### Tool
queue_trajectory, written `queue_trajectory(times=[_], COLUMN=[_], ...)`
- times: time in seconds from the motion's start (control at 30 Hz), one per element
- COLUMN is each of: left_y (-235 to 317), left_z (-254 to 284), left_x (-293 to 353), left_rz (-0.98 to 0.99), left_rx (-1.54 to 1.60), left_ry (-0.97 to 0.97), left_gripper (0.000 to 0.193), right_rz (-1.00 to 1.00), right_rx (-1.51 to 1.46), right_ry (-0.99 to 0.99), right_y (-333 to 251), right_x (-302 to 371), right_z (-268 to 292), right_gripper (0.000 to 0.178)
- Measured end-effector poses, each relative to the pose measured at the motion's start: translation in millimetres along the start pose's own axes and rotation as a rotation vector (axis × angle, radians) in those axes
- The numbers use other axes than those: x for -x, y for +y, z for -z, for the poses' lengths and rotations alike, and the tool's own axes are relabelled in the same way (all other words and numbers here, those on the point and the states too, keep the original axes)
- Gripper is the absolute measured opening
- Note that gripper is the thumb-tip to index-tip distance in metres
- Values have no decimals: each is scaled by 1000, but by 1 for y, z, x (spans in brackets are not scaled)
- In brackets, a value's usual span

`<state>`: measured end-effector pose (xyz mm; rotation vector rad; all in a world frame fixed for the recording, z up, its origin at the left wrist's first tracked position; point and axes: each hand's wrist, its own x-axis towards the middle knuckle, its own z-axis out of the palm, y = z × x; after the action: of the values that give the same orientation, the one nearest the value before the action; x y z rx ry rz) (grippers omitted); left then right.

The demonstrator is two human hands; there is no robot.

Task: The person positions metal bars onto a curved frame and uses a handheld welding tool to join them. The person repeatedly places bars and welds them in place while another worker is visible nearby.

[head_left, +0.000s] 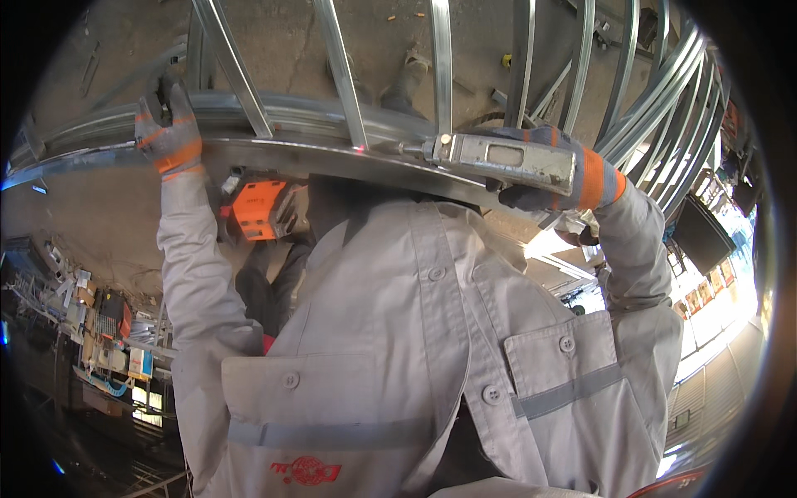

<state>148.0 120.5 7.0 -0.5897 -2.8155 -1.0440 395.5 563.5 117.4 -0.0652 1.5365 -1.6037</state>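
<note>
Nearest is the person's grey work jacket (374,290), its sleeves reaching out to two grey gloves with orange bands. The right hand (585,162) is closed around a silver, metal-bodied hand tool (535,168), probably a laser welding gun, whose narrow nozzle points left along the work. The left hand (172,141) is spread, thumb and fingers apart over the left part of the curved metal rail (307,158); how firmly it bears on the rail, I cannot tell. That rail runs across in front of the chest, and a small red spot shows just ahead of the nozzle, where a slim metal upright (339,70) meets it. To do this well, I would judge, the nozzle wants a steady angle and an even gap at that joint, the right wrist braced, while the left hand steadies the rail with its fingers well clear of the spot. Below the rail is an orange-and-black boxy device (256,209), its kind unclear. Farther off, more metal bars bunch at the right (664,87), and a shoe (415,61) shows on the grey floor (274,50).
</note>
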Motion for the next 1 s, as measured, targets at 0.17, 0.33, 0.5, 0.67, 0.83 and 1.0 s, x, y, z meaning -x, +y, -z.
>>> queue_trajectory(times=[0.17,0.33,0.5,0.67,0.83,1.0], left_y=[3,2,-1,-1,-1,-6], left_z=[2,6,5,6,6,1], left_x=[-1,2,4,3,4,2], left_rz=[6,35,113,68,30,1], left_rx=[42,-27,124,91,99,188], left_ry=[-21,-104,-71,-100,-111,-34], left_gripper=[26,28,31,31,30,40], right_rz=[236,94,53,120,113,102], right_rx=[-101,-50,-178,29,173,-4], right_ry=[47,12,104,22,31,28], right_y=[12,8,4,14,24,30], right_x=[-3,-3,-6,-7,-2,-4], right_z=[-2,-1,-7,0,0,-3], right_gripper=[60,60,56,57,56,59])
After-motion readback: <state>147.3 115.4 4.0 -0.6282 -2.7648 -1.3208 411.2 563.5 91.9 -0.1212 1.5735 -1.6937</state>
